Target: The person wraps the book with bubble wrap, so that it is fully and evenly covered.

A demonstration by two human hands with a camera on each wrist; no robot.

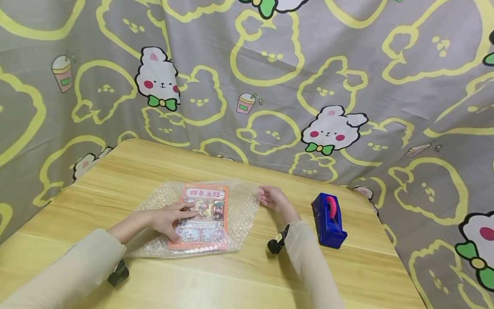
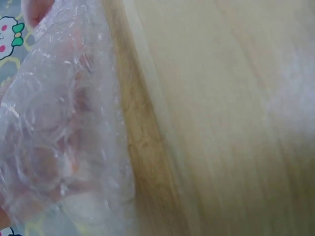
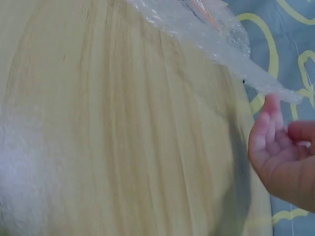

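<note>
An orange-bordered book (image 1: 208,229) with pink Chinese characters and cartoon panels lies flat on the table, with clear bubble wrap (image 1: 243,214) around and over it. My left hand (image 1: 166,219) rests spread on the left part of the book, its fingers pointing right across the cover. In the left wrist view the bubble wrap (image 2: 64,113) fills the left side and blurs what lies behind. At the wrap's right edge is my right hand (image 1: 273,198). In the right wrist view a fingertip of the right hand (image 3: 280,152) touches the wrap's raised end (image 3: 275,88), thumb held apart from it.
A blue tape dispenser (image 1: 328,221) with a pink roll (image 1: 331,207) stands to the right of my right forearm. The wooden table (image 1: 185,283) meets a grey curtain (image 1: 216,38) printed with cartoon rabbits at the back and sides. Black wrist cameras are strapped under both sleeves.
</note>
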